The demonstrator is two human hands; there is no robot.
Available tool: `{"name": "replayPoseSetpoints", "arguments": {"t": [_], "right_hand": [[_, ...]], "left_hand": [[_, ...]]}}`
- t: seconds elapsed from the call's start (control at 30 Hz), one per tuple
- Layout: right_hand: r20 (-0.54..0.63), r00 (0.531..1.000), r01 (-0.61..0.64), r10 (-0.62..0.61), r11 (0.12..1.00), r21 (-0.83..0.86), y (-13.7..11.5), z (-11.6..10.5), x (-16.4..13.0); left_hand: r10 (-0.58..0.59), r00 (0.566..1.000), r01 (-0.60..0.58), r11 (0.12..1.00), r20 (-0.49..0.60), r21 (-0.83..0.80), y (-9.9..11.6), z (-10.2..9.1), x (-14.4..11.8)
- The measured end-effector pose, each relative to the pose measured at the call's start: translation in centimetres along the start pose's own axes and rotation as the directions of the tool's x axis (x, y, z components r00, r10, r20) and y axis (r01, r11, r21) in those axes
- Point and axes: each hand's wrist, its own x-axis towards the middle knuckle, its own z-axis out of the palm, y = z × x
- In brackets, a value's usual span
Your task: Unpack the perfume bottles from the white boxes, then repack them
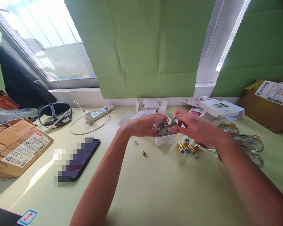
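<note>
Gripping a glass bottle [163, 128] by its left side, the left hand [143, 125] sits near the frame's centre. The right hand [194, 127] lays its thumb across the bottle, fingers beside the silver cap [171, 118]; from here I can't tell whether it grips. A small white box [165, 140] stands right below. Gold cylinders [180, 147] lie lower right of that, clear bottles [252, 143] farther right.
</note>
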Motion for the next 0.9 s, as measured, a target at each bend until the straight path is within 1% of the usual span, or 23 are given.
{"name": "replayPoseSetpoints", "arguments": {"t": [0.1,0.2,0.3,0.4,0.53,0.63,0.7,0.8,0.9], "right_hand": [[0.001,1.000,0.014,-0.014,1.000,0.005,0.0,0.3,0.1],[0.015,1.000,0.014,-0.014,0.998,0.053,0.0,0.7,0.4],[0.010,1.000,0.009,-0.010,0.997,0.070,0.1,1.1,0.6],[-0.016,1.000,0.025,-0.024,0.998,0.052,0.3,1.3,0.9],[-0.029,0.999,0.018,-0.016,0.998,0.055,0.3,1.4,1.0],[-0.065,0.998,-0.012,0.019,0.993,0.115,-0.2,1.2,0.7],[-0.093,0.995,-0.010,0.024,0.989,0.146,-0.7,1.1,0.6],[-0.108,0.994,0.025,-0.011,0.991,0.132,-1.2,1.1,0.6],[-0.099,0.995,0.039,-0.032,0.997,0.070,-1.2,1.4,0.7]], "left_hand": [[-0.048,0.999,0.048,0.999,0.007,-0.007,0.2,-0.1,-0.2],[-0.140,0.990,0.140,0.990,-0.020,-0.002,0.2,-0.1,-0.4],[-0.224,0.974,0.225,0.974,-0.040,0.039,0.3,0.0,-0.4],[-0.265,0.964,0.267,0.958,-0.037,0.102,0.6,0.1,-0.3],[-0.239,0.970,0.244,0.959,-0.048,0.146,1.1,0.1,0.0],[-0.209,0.977,0.215,0.961,-0.051,0.174,1.2,0.1,0.1],[-0.201,0.978,0.208,0.960,-0.056,0.189,1.2,0.2,0.2],[-0.176,0.983,0.182,0.965,-0.050,0.189,0.9,0.4,0.3],[-0.168,0.985,0.172,0.971,-0.039,0.168,0.5,0.5,0.3]]}}
